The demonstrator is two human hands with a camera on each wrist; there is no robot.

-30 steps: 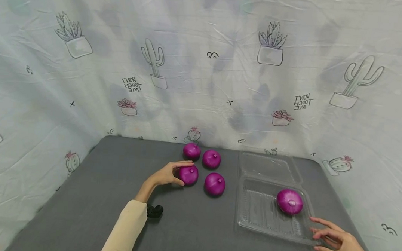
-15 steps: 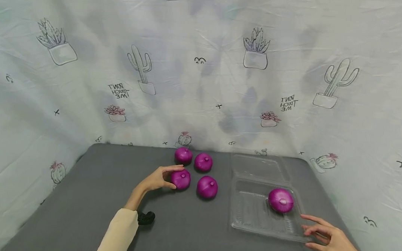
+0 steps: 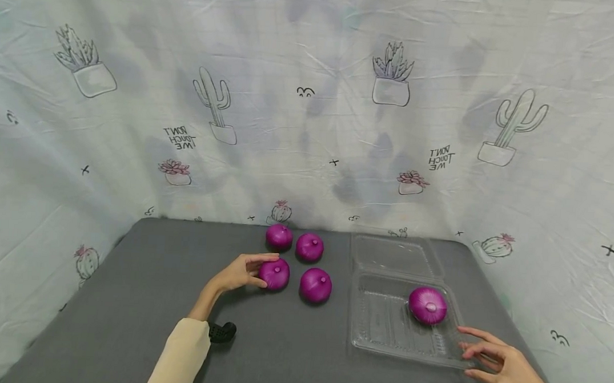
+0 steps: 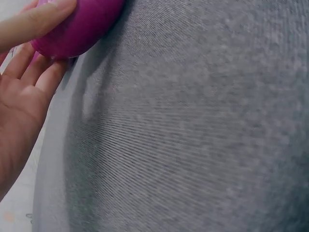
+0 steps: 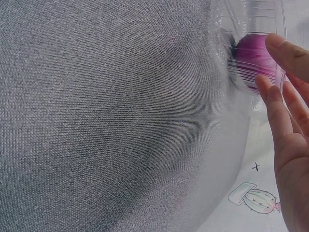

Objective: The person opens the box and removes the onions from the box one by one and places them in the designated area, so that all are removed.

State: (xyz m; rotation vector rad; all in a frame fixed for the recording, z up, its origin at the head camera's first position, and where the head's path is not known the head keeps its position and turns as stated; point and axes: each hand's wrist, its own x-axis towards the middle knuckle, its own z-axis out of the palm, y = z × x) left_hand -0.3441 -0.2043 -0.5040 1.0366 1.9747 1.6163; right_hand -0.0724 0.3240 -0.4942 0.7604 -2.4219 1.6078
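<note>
My left hand [image 3: 237, 272] is at a purple onion [image 3: 275, 274] on the table, its thumb on the near side and fingers over the far side. In the left wrist view, the thumb and fingers hold this onion [image 4: 79, 29] between them. At the right, my right hand [image 3: 502, 363] lies by the side of a clear plastic clamshell container [image 3: 383, 340], fingers loosely bent and thumb apart. Its fingertips [image 5: 263, 82] are right at the container's wall in the right wrist view. Inside the container's base sits another purple onion [image 3: 428, 305].
Several more onions stand close to the held one: one behind it [image 3: 279, 236], one at the back [image 3: 309, 247], one on its right [image 3: 315, 285]. The container's lid [image 3: 397, 257] lies open toward the back. A patterned cloth [image 3: 335, 130] hangs behind the grey table [image 3: 279, 350].
The head view has shifted, so everything sits further left than a second ago. Both hands keep nearly the same places, the left at its onion and the right beside the container.
</note>
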